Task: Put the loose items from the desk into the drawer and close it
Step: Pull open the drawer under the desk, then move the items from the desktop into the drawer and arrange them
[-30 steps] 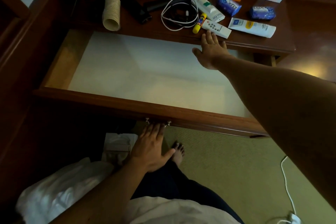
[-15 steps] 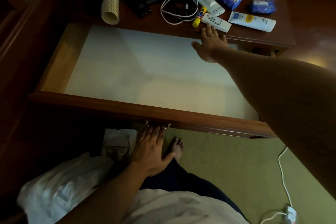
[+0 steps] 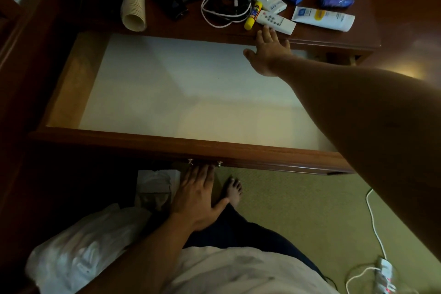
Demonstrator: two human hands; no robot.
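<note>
While the drawer stands open, right hand spread wide reaches the white remote; left hand flat, empty, below drawer's handle.

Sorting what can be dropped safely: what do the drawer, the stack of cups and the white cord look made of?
Drawer: reddish wood with a semi-gloss finish; its floor looks lined in matte white, perhaps paper.
Stack of cups: probably paper, beige, with thin ribbed rims.
White cord: soft plastic or rubber sheath, lying in loose coils.
</note>
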